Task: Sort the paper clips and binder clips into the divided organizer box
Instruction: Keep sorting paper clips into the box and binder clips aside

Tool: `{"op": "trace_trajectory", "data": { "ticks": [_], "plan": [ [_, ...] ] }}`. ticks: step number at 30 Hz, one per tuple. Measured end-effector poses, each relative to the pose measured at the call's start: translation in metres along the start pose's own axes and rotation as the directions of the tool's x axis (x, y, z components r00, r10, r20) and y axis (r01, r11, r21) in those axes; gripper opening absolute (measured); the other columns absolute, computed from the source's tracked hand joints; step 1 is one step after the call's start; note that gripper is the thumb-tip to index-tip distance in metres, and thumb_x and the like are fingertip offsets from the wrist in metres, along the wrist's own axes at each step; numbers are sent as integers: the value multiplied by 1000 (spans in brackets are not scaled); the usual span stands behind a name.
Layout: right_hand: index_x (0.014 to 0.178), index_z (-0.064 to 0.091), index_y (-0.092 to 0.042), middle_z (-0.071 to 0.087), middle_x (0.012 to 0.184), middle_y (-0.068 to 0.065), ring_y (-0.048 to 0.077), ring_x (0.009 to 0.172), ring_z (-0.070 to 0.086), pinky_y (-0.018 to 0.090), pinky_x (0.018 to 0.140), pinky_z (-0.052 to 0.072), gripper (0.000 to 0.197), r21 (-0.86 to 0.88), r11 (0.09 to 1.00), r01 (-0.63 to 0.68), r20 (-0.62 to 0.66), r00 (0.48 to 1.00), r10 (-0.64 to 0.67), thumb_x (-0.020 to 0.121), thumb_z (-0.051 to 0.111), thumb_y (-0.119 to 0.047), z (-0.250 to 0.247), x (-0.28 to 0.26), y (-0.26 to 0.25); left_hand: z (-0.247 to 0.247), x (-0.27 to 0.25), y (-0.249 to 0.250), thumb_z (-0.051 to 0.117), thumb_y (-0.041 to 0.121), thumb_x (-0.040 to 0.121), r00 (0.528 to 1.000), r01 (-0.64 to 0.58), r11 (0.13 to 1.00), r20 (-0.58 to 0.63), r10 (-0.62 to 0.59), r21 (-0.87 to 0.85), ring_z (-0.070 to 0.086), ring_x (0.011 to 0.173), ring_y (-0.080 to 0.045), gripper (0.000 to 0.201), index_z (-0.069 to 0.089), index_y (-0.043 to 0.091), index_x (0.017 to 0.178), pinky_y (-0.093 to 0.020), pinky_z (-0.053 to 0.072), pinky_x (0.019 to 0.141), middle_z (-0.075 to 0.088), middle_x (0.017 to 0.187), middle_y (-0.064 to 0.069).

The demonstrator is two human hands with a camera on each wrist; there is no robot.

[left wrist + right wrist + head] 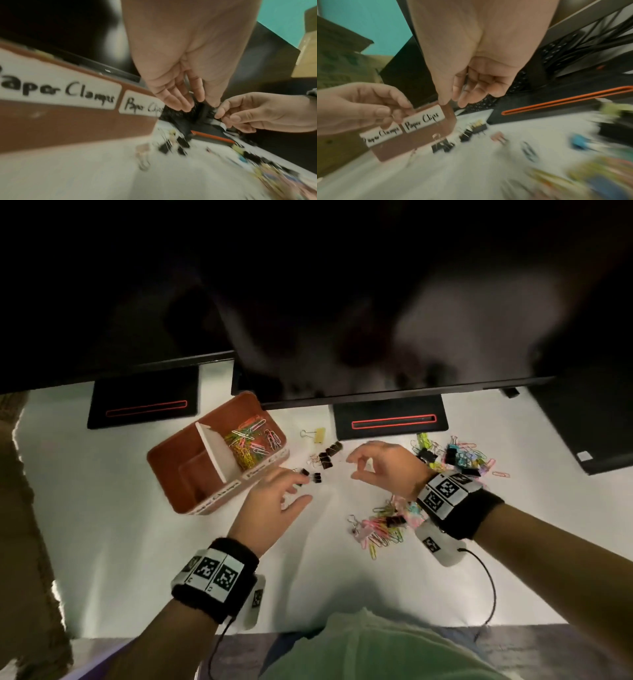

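Note:
The brown organizer box stands at the left with a white divider. Coloured paper clips fill its right compartment, labelled "Paper Clips". The left one is labelled "Paper Clamps". My left hand reaches over two small black binder clips beside the box, fingers nearly straight and thumb spread. My right hand hovers a little to the right, fingers loosely curled, thumb and forefinger apart, with nothing visible between them. More black binder clips and a yellow one lie behind.
Mixed piles of coloured paper clips and binder clips lie at the right and under my right wrist. Two black monitor bases stand at the back under overhanging screens. A black device sits far right.

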State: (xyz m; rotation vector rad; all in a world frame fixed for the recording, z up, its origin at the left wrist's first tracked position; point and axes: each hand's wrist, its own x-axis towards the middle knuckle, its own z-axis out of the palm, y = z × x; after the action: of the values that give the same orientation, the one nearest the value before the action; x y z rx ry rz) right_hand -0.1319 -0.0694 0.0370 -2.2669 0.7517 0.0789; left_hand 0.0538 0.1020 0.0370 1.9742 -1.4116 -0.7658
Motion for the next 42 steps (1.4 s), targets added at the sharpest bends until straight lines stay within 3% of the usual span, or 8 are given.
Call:
{"op": "trace_trajectory", "data": {
  "ticks": [6, 11, 16, 21, 26, 33, 38, 42],
  "plan": [
    [122, 54, -26, 59, 98, -5, 11, 82, 55, 33, 78, 52, 41, -183, 980, -83, 227, 966, 124, 84, 66, -35, 2, -61, 40, 68, -9, 19, 66, 34, 81, 939, -5, 997, 342, -23, 83, 49, 96, -7, 44, 51, 27, 122, -21, 43, 84, 46, 116, 7],
    [133, 45, -32, 52, 118, 0, 17, 105, 52, 34, 88, 49, 60, -252, 968, 3, 266, 962, 66, 79, 69, -40, 25, -75, 52, 109, -4, 24, 72, 24, 76, 921, -45, 982, 389, -30, 182, 46, 105, -13, 48, 55, 25, 121, -28, 43, 96, 45, 119, 3],
    [117, 61, -25, 52, 116, 3, 22, 103, 54, 36, 87, 51, 37, -217, 976, 4, 238, 970, 49, 82, 67, -34, 30, -70, 56, 115, 2, 24, 71, 23, 78, 937, -21, 983, 346, -43, 180, 49, 98, -12, 28, 61, 20, 104, -30, 48, 90, 45, 111, 5],
    [109, 65, -20, 60, 110, 0, 17, 98, 57, 36, 88, 51, 25, -116, 993, -4, 205, 978, 28, 84, 66, -20, 17, -74, 68, 98, 9, 23, 74, 24, 75, 968, 58, 991, 237, -85, 117, 56, 88, -9, 31, 59, 20, 101, -21, 47, 83, 46, 107, 5],
    [112, 63, -19, 61, 112, -1, 10, 89, 57, 24, 84, 50, 24, -64, 995, -72, 71, 995, 76, 88, 62, -25, -16, -71, 82, 83, 14, 13, 75, 22, 74, 980, 165, 986, 108, -168, 30, 56, 86, -4, 30, 56, 22, 97, -24, 45, 74, 53, 98, 5],
    [126, 54, -21, 55, 127, 3, 19, 110, 56, 27, 90, 46, 36, -86, 969, -230, 8, 973, 231, 92, 56, -33, -32, -47, 95, 79, 16, 9, 77, 31, 73, 965, 259, 964, 59, -256, -59, 57, 96, -7, 33, 53, 25, 95, -25, 43, 80, 63, 97, 6],
    [126, 47, -26, 46, 127, 0, 19, 106, 56, 36, 89, 52, 48, -90, 985, -148, -80, 987, 141, 83, 65, -38, -20, -53, 83, 79, 17, 17, 81, 23, 69, 971, 233, 971, -48, -236, -61, 56, 88, -12, 32, 57, 19, 90, -9, 37, 74, 61, 88, 3],
    [114, 51, -22, 55, 102, -7, 14, 87, 59, 30, 75, 51, 34, -23, 999, 32, 171, 985, -27, 86, 64, -35, -1, -65, 68, 80, 20, 11, 82, 28, 66, 966, 248, 968, -69, -250, -27, 56, 93, -16, 37, 59, 20, 94, -26, 45, 83, 62, 93, 2]
  ]
}}
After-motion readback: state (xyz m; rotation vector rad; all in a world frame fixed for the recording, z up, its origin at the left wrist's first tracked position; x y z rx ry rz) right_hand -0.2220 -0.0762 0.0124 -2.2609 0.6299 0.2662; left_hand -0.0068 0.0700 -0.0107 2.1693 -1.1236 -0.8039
